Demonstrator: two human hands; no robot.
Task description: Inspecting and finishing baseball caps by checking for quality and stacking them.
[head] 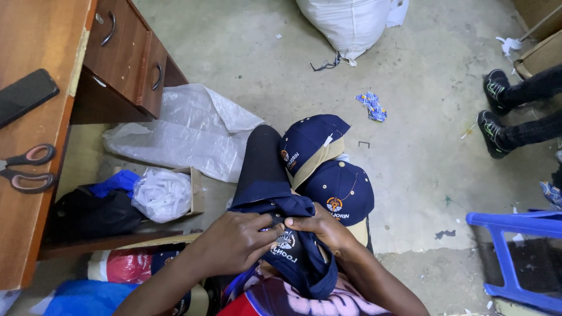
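Note:
A navy cap point(293, 246) with an embroidered front badge lies crumpled on my lap. My left hand point(234, 240) grips its fabric from the left. My right hand point(319, 225) pinches it from the right, and the fingertips of both hands meet at the cap's top edge. Two more navy caps with tan under-brims rest on my knee just beyond: one point(310, 140) farther away, the other point(342, 190) nearer and touching my right hand.
A wooden desk point(35, 47) with drawers point(132, 52) stands at left, with scissors point(26, 167) and a black phone point(23, 93) on it. Plastic sheeting point(187, 129), a white sack point(348, 23), a blue stool point(515, 251) and another person's shoes point(494, 111) are on the floor.

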